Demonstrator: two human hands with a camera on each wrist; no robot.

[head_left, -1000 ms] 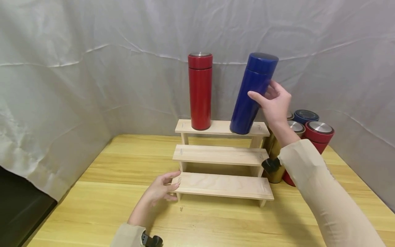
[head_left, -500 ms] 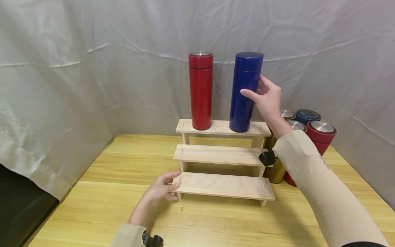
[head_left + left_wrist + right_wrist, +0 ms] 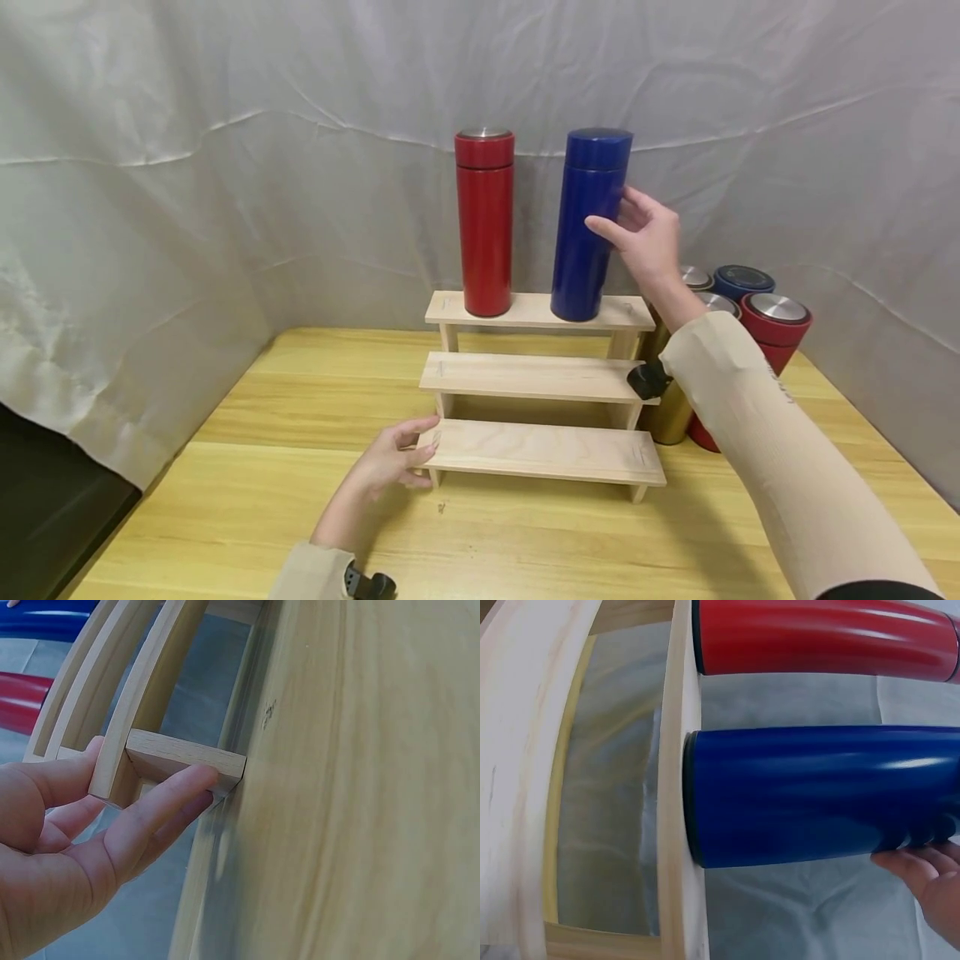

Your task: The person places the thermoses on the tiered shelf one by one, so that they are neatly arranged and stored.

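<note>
My right hand (image 3: 649,242) grips the blue thermos (image 3: 588,242) around its upper body, thumb across the front. The thermos stands near the right end of the top step of a three-step wooden stand (image 3: 536,450). In the right wrist view the base of the blue thermos (image 3: 802,795) meets the board. A red thermos (image 3: 486,233) with a silver lid top stands to its left on the same step. My left hand (image 3: 393,458) holds the left end of the bottom step; in the left wrist view its fingers (image 3: 161,802) lie around the board end and leg.
Several more thermoses stand on the table right of the stand: a red one (image 3: 776,325), a dark blue one (image 3: 742,279) and gold ones (image 3: 671,417) partly behind my right arm. A grey cloth (image 3: 337,208) hangs behind the wooden table (image 3: 247,475).
The blue thermos has gone from tilted to nearly upright on the top step, shifting left with my right hand. My left hand has stayed at the bottom step.
</note>
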